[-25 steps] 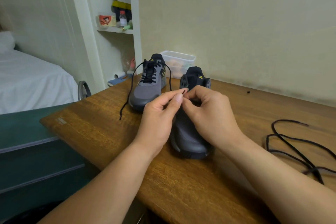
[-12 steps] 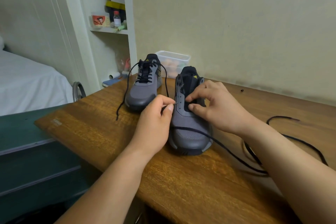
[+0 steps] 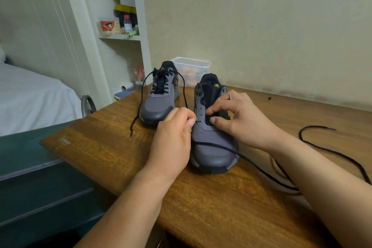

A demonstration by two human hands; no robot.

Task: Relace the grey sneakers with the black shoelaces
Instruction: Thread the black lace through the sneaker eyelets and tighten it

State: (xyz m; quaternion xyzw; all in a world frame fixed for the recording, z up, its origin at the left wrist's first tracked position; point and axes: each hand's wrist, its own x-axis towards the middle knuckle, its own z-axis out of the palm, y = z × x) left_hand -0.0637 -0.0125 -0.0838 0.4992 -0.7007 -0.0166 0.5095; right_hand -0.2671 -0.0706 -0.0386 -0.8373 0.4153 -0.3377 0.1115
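Two grey sneakers stand on the wooden table point(image 3: 112, 147), toes toward me. The far left sneaker point(image 3: 159, 98) is laced in black, its lace ends hanging loose over the table. The near sneaker point(image 3: 211, 143) has bare eyelets and an open black tongue. My left hand point(image 3: 173, 141) pinches the tip of a black shoelace point(image 3: 251, 165) at the lowest left eyelet. My right hand point(image 3: 241, 121) grips the shoe's upper by the tongue, thumb and forefinger curled on it. The lace trails over the toe, under my right forearm, and loops on the table at right.
A clear plastic box point(image 3: 191, 70) sits against the wall behind the shoes. A small dark bit point(image 3: 269, 98) lies near the back edge. A bed point(image 3: 30, 94) and a shelf point(image 3: 120, 36) with bottles are at left, beyond the table's edge.
My hands came down from above the near shoe to its lowest eyelets. The lace was drawn from the right across the toe, and its tip now meets the left eyelet.
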